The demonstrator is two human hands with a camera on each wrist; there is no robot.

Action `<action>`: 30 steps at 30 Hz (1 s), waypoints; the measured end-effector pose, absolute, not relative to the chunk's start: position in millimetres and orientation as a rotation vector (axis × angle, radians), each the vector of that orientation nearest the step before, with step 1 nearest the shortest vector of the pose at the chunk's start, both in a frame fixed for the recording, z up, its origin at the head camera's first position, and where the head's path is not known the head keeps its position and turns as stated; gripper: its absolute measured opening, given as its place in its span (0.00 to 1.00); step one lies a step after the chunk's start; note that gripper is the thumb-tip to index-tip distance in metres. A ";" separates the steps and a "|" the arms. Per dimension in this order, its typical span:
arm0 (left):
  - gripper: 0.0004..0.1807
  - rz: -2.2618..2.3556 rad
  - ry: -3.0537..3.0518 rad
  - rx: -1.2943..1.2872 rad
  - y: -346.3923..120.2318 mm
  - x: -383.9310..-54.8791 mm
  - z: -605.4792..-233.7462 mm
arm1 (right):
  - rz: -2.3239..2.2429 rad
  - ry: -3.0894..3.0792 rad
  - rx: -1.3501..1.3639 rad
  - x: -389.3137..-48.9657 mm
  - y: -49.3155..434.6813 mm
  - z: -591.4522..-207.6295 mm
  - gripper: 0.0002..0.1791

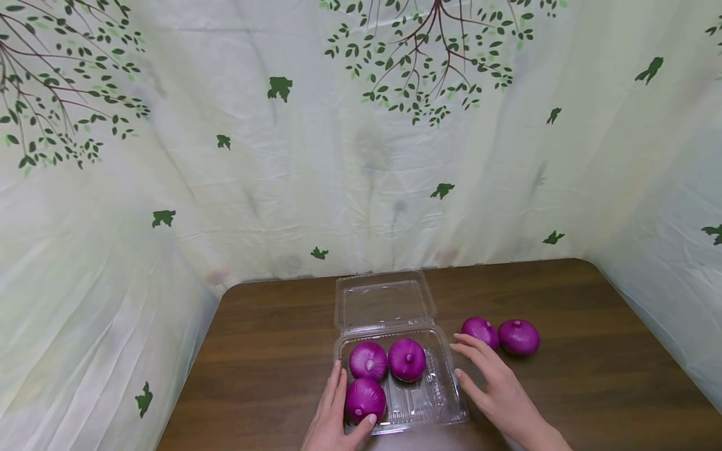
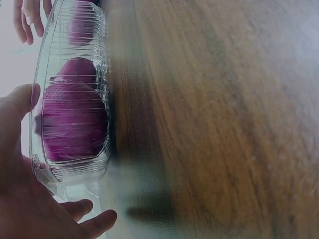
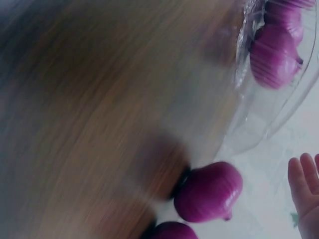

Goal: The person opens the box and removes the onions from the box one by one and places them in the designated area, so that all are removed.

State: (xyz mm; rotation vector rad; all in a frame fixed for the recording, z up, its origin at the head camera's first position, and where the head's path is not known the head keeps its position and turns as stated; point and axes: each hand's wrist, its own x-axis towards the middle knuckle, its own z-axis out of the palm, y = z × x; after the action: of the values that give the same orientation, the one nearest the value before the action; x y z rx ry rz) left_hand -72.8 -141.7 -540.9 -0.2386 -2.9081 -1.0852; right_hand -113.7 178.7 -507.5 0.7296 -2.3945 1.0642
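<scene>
A clear plastic clamshell container [image 1: 423, 401] lies with its lid folded back, and three purple onions [image 1: 407, 360] sit in its base. My left hand [image 1: 333, 423] rests at the container's left front corner, with straight fingers along the left wall and the thumb at the front rim by the nearest onion [image 1: 365, 399]. On the other side, my right hand [image 1: 499, 391] hovers just right of the container, fingers extended and nothing held. Beyond those fingers two more purple onions [image 1: 519, 337] stand side by side on the table; the left one is partly hidden by the hand.
The brown wooden table [image 1: 271, 351] carries everything. Its back edge meets a pale curtain [image 1: 350, 207] printed with leaves, which also hangs along both sides. The container's transparent lid [image 1: 386, 300] lies toward that back edge.
</scene>
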 end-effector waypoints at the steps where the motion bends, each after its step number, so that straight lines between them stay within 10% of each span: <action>1: 0.54 -1.084 -2.905 -0.241 -141.6 -72.7 -540.9 | 1.070 -2.395 0.743 -114.1 176.3 -508.4 0.27; 30: 0.54 -1.088 -2.932 -0.229 -142.1 -72.3 -539.4 | 1.080 -2.498 1.025 -140.8 129.8 -521.0 0.27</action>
State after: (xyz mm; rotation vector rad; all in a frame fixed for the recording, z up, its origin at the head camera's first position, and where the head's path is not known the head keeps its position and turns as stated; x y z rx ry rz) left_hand -72.3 -142.1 -539.4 -0.2290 -2.9318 -1.0877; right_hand -140.8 129.8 -521.0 1.0251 -2.4983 1.0804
